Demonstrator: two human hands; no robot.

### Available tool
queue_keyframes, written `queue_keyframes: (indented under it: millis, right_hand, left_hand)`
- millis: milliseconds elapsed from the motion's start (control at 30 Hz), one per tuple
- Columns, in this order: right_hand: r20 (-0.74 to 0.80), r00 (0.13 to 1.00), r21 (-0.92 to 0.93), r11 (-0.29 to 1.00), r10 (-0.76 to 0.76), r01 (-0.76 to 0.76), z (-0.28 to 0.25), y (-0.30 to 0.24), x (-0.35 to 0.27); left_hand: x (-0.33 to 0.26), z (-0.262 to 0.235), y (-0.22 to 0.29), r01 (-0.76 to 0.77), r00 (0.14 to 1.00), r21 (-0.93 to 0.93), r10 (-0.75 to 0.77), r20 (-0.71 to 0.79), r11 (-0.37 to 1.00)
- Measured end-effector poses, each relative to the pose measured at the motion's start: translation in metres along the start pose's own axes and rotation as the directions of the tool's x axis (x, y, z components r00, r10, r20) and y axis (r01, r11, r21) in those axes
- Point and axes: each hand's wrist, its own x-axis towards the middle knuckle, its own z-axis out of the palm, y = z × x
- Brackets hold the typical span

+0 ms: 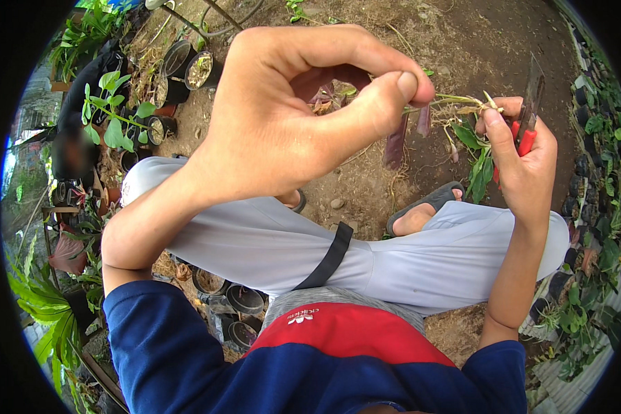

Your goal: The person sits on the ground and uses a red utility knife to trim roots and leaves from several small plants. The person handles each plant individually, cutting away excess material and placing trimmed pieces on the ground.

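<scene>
My left hand (290,131) is raised close to the camera, thumb and forefinger pinched on a thin plant stem (455,99). Dark purple leaves (395,146) hang below that pinch. Farther right, my right hand (531,162) grips the pale, rooty end of the same stem between thumb and fingers. Red-handled scissors (527,143) are tucked in the right palm, their dark blades pointing up and away. Green leaves (479,169) show beside the right hand; whether it holds them or they lie beyond it, I cannot tell. My left palm hides part of the purple leaves.
Bare soil (476,41) spreads ahead of my sandalled feet (428,210). Black pots (203,71) and a leafy green plant (114,114) stand at the left, near a blurred person (72,152). Empty-looking pots (245,298) sit by my left leg. Potted plants (593,124) line the right.
</scene>
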Motion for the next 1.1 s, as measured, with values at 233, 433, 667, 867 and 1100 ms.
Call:
queue_keyframes:
  millis: [233, 433, 667, 867, 1100]
  right_hand:
    - [0.023, 0.998, -0.018, 0.998, 0.053, -0.052, -0.001, -0.004, 0.000]
    - [0.022, 0.998, -0.025, 0.998, 0.055, -0.055, 0.000, -0.001, -0.001]
    - [0.027, 0.996, -0.017, 0.996, 0.085, -0.084, 0.000, 0.002, 0.000]
    - [0.031, 0.995, 0.042, 0.994, 0.099, -0.101, 0.001, 0.002, 0.000]
    - [-0.063, 0.994, 0.025, 0.996, 0.088, -0.087, -0.009, -0.004, 0.001]
  left_hand:
    - [-0.002, 0.000, 0.005, 0.020, 0.999, 0.149, -0.013, -0.046, 0.989]
    - [-0.007, 0.000, 0.008, 0.129, 0.981, -0.051, -0.135, -0.136, 0.990]
    - [-0.001, 0.004, 0.017, 0.230, 0.946, -0.168, -0.261, -0.194, 0.959]
    - [-0.002, 0.002, 0.020, 0.138, 0.971, 0.020, -0.131, -0.198, 0.990]
    - [0.018, -0.070, 0.053, -0.171, 0.827, 0.541, 0.419, -0.376, 0.823]
